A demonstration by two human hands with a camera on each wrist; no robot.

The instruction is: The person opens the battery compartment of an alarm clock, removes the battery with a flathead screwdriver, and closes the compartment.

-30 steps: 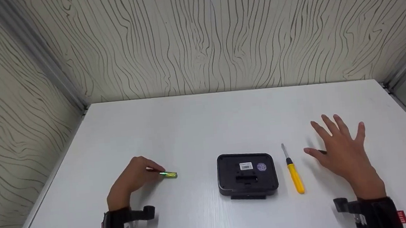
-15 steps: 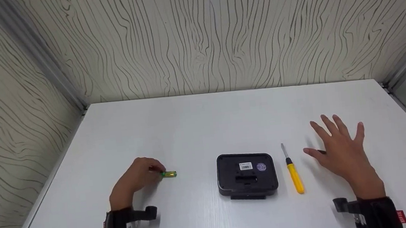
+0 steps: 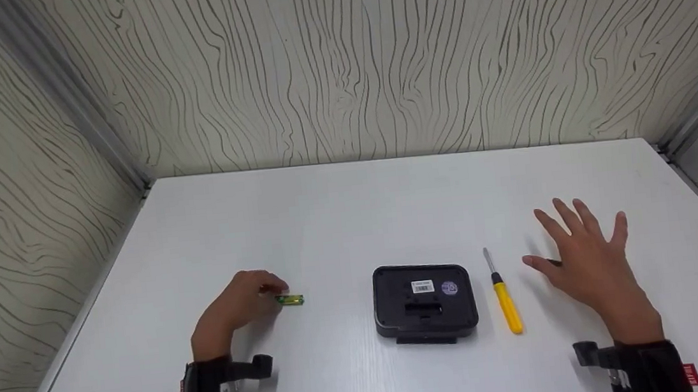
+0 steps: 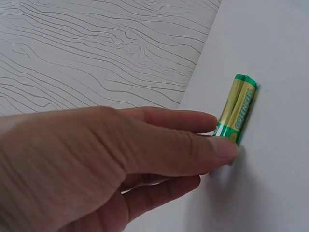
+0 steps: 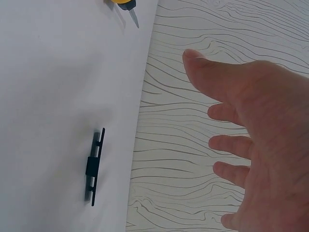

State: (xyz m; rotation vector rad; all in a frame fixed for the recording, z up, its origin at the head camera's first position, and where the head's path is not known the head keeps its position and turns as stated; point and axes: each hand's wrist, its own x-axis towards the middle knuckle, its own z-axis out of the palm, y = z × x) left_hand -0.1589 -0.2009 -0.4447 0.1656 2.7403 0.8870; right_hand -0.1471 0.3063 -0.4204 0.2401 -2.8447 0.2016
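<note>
While the left hand (image 3: 241,302) pinches one end of a pair of green-and-gold batteries (image 4: 236,108), thumb across them, their free end pokes out at approx 3 o'clock from it in the head view. Can't tell if the pair sits on the bench (image 3: 326,224) or just over it. Right hand (image 3: 589,262) is spread wide, holds nothing & hangs above the bench; a small black part (image 5: 92,166) lies abt 9 o'clock from its middle, mostly hidden by it in the head view, apart from the fingers per the wrist cam.

Farther out, btwn the hands: black box (image 3: 424,294) w/ a slot (image 3: 424,308) in its upper face, well apart from left hand, approx 3 o'clock. Yellow-handled screwdriver (image 3: 508,309) is just beside the box at its 3 o'clock, tip twd 11:30.

Risks, imo: grip is at one end only, so uneven thumb pressure could twist the pair, split it or let a cell slip & roll; smooth round jackets on a flat bench won't stop much. Right hand, if lowered carelessly, could knock the black part.

Vs. 1 s ago: left hand is a touch farther twd 3 o'clock, batteries more level, less dipped twd 4. Right hand, box & screwdriver: basically no chg.
</note>
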